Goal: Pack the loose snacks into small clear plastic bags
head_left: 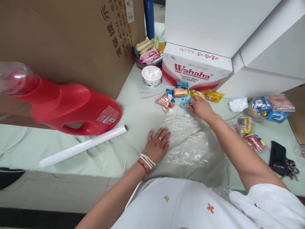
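Note:
My left hand lies flat on the green cloth with its fingers spread, at the left edge of a clear plastic bag. Beyond the bag, my right hand pinches the right edge of a small blue snack packet. A yellow snack packet touches its fingertips, partly hidden. Close by lie a brown snack packet, a dark blue one, a wrapped cake roll and another yellow packet.
Behind the snacks stand a Wahaha carton, a paper bowl and a snack basket. At left are a red detergent bottle and a white roll. More bagged snacks, a phone and keys lie right.

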`<control>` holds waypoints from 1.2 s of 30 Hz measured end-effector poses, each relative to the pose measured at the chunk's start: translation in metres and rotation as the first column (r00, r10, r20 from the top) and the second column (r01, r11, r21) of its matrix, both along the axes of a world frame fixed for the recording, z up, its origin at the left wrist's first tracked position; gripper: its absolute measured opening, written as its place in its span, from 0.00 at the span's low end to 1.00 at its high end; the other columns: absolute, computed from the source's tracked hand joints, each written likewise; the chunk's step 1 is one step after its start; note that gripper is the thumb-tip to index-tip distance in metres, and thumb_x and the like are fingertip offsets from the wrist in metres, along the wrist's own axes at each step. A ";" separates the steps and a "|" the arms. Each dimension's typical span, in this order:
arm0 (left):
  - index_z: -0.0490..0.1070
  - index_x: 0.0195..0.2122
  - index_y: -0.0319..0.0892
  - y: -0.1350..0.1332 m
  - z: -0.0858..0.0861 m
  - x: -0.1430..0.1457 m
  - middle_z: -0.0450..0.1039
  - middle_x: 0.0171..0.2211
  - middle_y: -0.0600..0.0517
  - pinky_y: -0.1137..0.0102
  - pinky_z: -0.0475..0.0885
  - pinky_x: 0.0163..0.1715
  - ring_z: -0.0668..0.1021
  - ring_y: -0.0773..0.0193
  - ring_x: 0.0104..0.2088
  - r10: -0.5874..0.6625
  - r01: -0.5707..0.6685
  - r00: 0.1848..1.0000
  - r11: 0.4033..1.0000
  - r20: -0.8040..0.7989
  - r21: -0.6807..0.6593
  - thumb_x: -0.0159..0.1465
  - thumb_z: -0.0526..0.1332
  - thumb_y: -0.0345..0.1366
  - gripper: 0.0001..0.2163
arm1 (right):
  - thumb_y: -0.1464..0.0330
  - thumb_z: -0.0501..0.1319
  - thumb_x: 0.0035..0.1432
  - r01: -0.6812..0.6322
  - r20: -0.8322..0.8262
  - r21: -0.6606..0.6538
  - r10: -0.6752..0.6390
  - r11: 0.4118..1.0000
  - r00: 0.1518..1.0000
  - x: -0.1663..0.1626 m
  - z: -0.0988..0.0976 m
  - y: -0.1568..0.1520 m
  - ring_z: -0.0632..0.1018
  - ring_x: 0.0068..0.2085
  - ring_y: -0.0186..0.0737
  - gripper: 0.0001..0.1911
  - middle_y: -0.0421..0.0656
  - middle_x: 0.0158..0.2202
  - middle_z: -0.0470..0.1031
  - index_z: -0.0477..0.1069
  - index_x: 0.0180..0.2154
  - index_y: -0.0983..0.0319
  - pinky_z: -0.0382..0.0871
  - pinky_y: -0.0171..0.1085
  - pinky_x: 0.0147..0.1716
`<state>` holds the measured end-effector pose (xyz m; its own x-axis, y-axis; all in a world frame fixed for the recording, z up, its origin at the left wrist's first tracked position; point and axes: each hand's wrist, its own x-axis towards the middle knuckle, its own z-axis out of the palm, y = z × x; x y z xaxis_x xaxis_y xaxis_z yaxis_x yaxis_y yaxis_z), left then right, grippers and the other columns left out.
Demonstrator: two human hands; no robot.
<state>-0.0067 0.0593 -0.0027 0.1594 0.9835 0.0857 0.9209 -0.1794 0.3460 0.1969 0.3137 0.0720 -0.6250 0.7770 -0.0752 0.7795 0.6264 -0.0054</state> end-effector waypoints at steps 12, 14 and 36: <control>0.61 0.71 0.46 0.001 -0.002 0.002 0.60 0.72 0.43 0.41 0.48 0.73 0.65 0.51 0.72 0.012 -0.011 1.000 1.000 -0.029 0.007 0.75 0.49 0.40 0.24 | 0.63 0.49 0.71 0.142 -0.380 -0.063 -0.155 0.988 0.912 0.045 -0.025 -0.018 0.74 0.58 0.57 0.27 0.59 0.57 0.74 0.67 0.65 0.67 0.68 0.52 0.58; 0.58 0.72 0.44 0.000 -0.002 0.002 0.60 0.72 0.42 0.42 0.48 0.73 0.64 0.51 0.72 0.012 -0.012 1.000 1.000 -0.028 0.006 0.75 0.49 0.40 0.25 | 0.62 0.50 0.71 0.107 -0.450 -0.104 -0.143 0.989 0.881 0.050 -0.010 -0.030 0.74 0.61 0.56 0.29 0.58 0.62 0.72 0.63 0.67 0.67 0.67 0.51 0.60; 0.56 0.73 0.41 -0.014 -0.001 0.008 0.56 0.74 0.44 0.44 0.42 0.74 0.62 0.54 0.73 0.018 -0.020 0.999 0.999 -0.038 -0.031 0.76 0.48 0.42 0.26 | 0.72 0.46 0.71 0.227 0.028 -0.020 -0.226 0.974 0.974 -0.026 -0.014 -0.018 0.76 0.48 0.50 0.24 0.57 0.61 0.70 0.68 0.63 0.63 0.70 0.42 0.41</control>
